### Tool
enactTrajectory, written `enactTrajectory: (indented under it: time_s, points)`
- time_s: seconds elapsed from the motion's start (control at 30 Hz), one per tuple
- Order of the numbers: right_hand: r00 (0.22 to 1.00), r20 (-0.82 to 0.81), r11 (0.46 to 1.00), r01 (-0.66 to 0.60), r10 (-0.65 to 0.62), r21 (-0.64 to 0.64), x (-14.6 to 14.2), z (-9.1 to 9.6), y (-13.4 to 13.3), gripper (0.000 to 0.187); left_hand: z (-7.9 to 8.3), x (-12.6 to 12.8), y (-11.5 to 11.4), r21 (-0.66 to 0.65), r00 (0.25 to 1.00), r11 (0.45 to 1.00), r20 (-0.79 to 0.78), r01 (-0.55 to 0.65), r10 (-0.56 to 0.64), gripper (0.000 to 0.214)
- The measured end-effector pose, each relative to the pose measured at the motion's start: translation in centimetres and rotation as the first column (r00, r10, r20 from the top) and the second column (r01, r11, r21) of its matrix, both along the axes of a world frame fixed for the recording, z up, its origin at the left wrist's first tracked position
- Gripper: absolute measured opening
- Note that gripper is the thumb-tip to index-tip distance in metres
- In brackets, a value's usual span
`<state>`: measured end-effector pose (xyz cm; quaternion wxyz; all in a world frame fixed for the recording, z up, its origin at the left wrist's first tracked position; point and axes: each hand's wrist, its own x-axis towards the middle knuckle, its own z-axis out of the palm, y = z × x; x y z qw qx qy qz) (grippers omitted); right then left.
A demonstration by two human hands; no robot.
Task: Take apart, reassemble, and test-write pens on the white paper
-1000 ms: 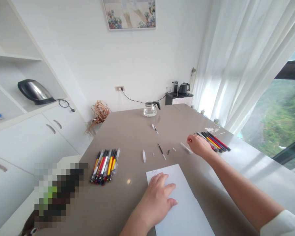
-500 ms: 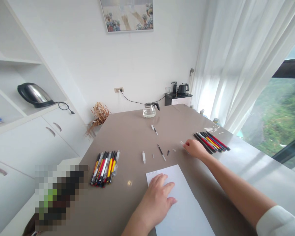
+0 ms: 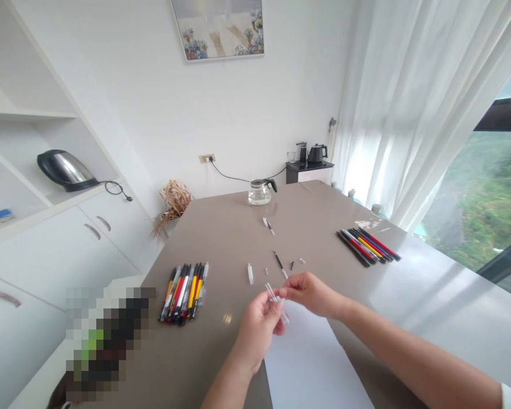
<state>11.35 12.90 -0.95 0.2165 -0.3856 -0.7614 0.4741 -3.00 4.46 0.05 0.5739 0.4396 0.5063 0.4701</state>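
Over the paper, my left hand [image 3: 258,326] is closed, pinching a clear pen barrel [image 3: 271,292] between thumb and fingers. The barrel is tilted, and its lower part shows below the fingertips. My right hand [image 3: 313,292] meets it from the right, its fingertips pinched on the same barrel; they hide part of it. Just beyond my hands lie a black-and-white ink refill [image 3: 279,261], a white translucent pen part [image 3: 250,274], a small spring [image 3: 266,272], a little black piece [image 3: 292,265] and a small clear piece [image 3: 302,261]. White paper [image 3: 310,358] lies beneath my hands.
A pile of assorted pens [image 3: 183,292] lies at the left, and a row of pens [image 3: 368,247] at the right. Farther back are another disassembled pen [image 3: 268,225] and a glass pot [image 3: 259,193] on the brown table [image 3: 221,238].
My right hand has come in from the right side of the table with the clear barrel. My left hand has lifted off the paper and closed on that barrel.
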Motion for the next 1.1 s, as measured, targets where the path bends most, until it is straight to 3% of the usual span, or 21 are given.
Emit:
enactTrajectory:
  time_s: [0.03,0.1,0.2,0.3,0.47,0.6,0.67,0.7,0.77,0.87,1.0,1.1]
  points:
    - [0.992,0.078,0.991,0.092,-0.100,0.100,0.6,-0.1,1.2,0.030,-0.1,-0.1,0.0,-0.005,1.000,1.000,0.008,-0.019,0.019,0.042]
    - [0.884,0.222,0.880,0.322,-0.412,0.349,1.8,-0.2,3.5,0.028,-0.2,-0.2,0.1,-0.005,0.998,0.998,0.011,-0.055,0.055,0.041]
    - [0.799,0.291,0.822,0.388,-0.525,0.417,3.0,-0.8,6.2,0.023,-0.2,-0.4,0.1,0.004,0.997,0.997,-0.008,-0.076,0.076,0.038]
    - [0.767,0.346,0.819,0.383,-0.540,0.428,3.3,-1.6,7.2,0.020,-0.3,-0.4,0.1,-0.008,0.997,0.997,-0.009,-0.080,0.080,0.037]
    - [0.764,0.365,0.823,0.367,-0.532,0.434,2.8,-2.1,6.8,0.019,-0.3,-0.3,0.1,-0.006,0.997,0.997,-0.020,-0.078,0.077,0.041]
    - [0.822,0.318,0.851,0.334,-0.473,0.405,2.6,-0.3,5.4,0.020,-0.6,-0.2,0.2,0.008,0.997,0.998,-0.062,-0.054,0.055,0.047]
    - [0.896,0.254,0.903,0.273,-0.364,0.331,2.4,1.1,4.1,0.020,-0.9,-0.2,0.2,0.034,0.991,0.998,-0.119,-0.054,0.058,0.048]
    - [0.958,0.150,0.948,0.205,-0.245,0.244,2.2,1.8,3.4,0.020,-1.0,-0.2,0.2,0.055,0.985,0.997,-0.159,-0.059,0.067,0.047]
    - [0.995,-0.028,0.986,0.097,-0.094,0.136,1.7,3.1,1.7,0.020,-1.3,-0.3,0.3,0.100,0.968,0.993,-0.236,-0.066,0.089,0.044]
    - [0.992,-0.125,0.984,0.037,-0.016,0.172,0.9,4.3,-0.3,0.016,-1.5,-0.4,0.4,0.156,0.947,0.987,-0.307,-0.050,0.096,0.042]
    - [0.990,-0.139,0.960,0.022,0.018,0.278,0.3,4.4,-1.4,0.016,-1.5,-0.5,0.3,0.196,0.930,0.981,-0.360,-0.002,0.074,0.040]
    - [0.991,-0.135,0.972,0.054,-0.023,0.230,0.4,3.9,-1.3,0.014,-1.5,-0.4,0.2,0.191,0.921,0.982,-0.385,0.007,0.068,0.039]
